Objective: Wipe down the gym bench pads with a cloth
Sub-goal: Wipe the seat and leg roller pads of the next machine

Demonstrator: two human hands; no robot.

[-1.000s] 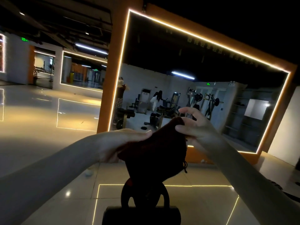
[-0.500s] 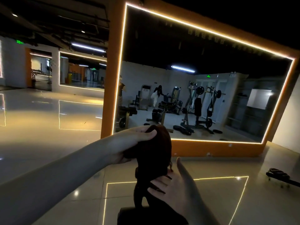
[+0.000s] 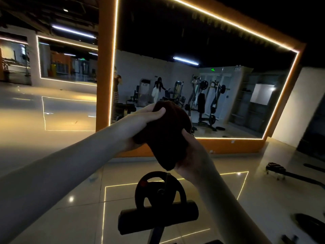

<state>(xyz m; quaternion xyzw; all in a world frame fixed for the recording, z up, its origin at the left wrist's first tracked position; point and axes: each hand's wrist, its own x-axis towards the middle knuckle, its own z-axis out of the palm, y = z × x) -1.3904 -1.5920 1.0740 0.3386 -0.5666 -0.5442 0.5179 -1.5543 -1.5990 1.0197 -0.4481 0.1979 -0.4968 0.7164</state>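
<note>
Dark brown cloth (image 3: 168,136), black roller pad (image 3: 158,217)

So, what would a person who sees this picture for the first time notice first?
The big mirror with a glowing light strip fills the upper middle and right. In front of it, at centre, the left hand and right hand grip a dark cloth together. Below them are a black plate and a pad.

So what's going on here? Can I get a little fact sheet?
Place: gym floor facing an orange-framed, light-edged wall mirror
Cloth: dark brown bunched cloth, held in the air
Left hand: grips the cloth's top
Right hand: grips its lower end
Below: black cylindrical roller pad, black round weight plate beyond it
Wiping: cloth not touching the pad
</note>
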